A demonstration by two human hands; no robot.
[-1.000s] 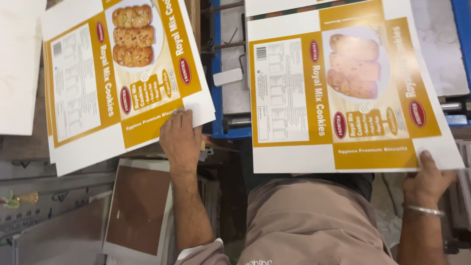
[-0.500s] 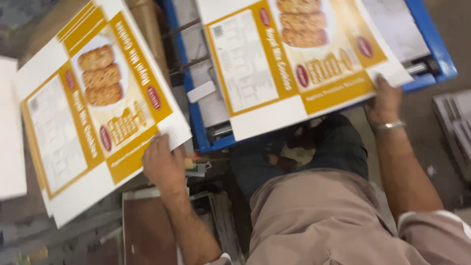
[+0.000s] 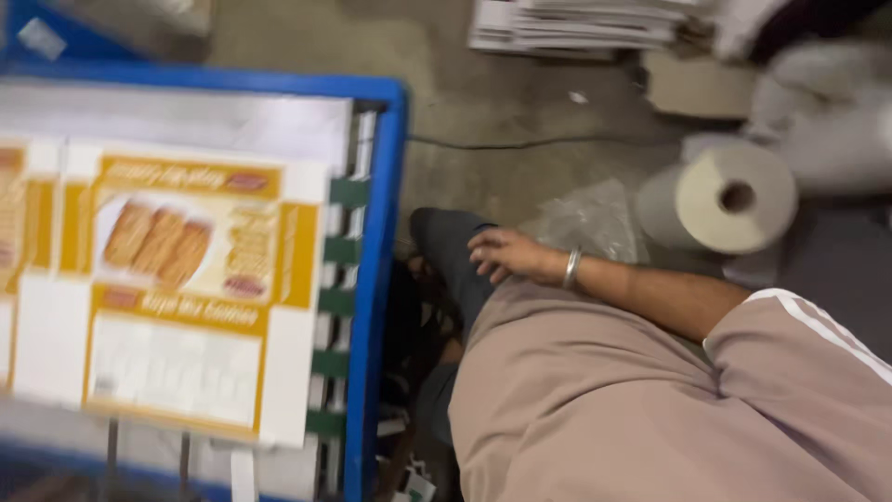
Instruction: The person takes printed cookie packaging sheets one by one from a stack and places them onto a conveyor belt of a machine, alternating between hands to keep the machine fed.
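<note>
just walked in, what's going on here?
A person in a beige shirt stands beside a blue-framed table. A flat printed carton sheet, yellow and white with a biscuit picture, lies on it, untouched. The right hand, with a metal bangle at the wrist, is empty and open, hanging near the person's dark trouser leg, apart from the sheet. The left hand is out of view. A paper roll and a stack of sheets sit on the floor.
</note>
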